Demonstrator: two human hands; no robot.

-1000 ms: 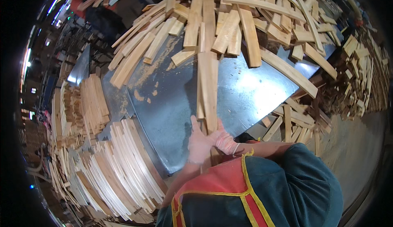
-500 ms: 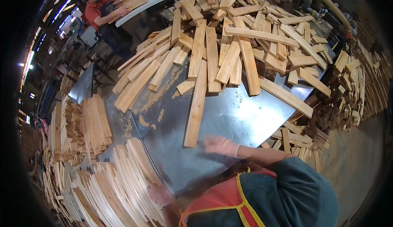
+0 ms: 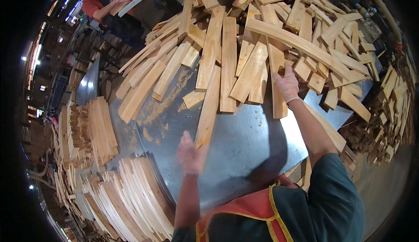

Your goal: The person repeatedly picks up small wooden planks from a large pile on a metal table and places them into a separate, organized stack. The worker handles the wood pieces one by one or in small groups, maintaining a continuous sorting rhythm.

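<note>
My right hand [image 3: 286, 84], in a pale glove, is at the right edge of a long wooden board [image 3: 278, 102] that slopes down from the heap, its thumb over the board's face and its fingers along the side. My left hand [image 3: 189, 155], slightly blurred, has its fingers apart beside the near end of another long board [image 3: 208, 111]. That board lies lengthwise on the metal table [image 3: 235, 154], its far end against the heap. Whether the left palm touches the wood is hard to make out.
A large heap of loose boards [image 3: 257, 45] covers the table's far side. Neat board stacks [image 3: 139, 189] stand at the near left, with more stacks [image 3: 102, 128] beyond. Offcuts [image 3: 386, 124] lie at the right. Another person [image 3: 102, 8] handles boards at the far left.
My right hand has gone forward and taken hold of a board at the heap. My left hand has moved from the near-left stack to the near end of the middle board. The view has shifted.
</note>
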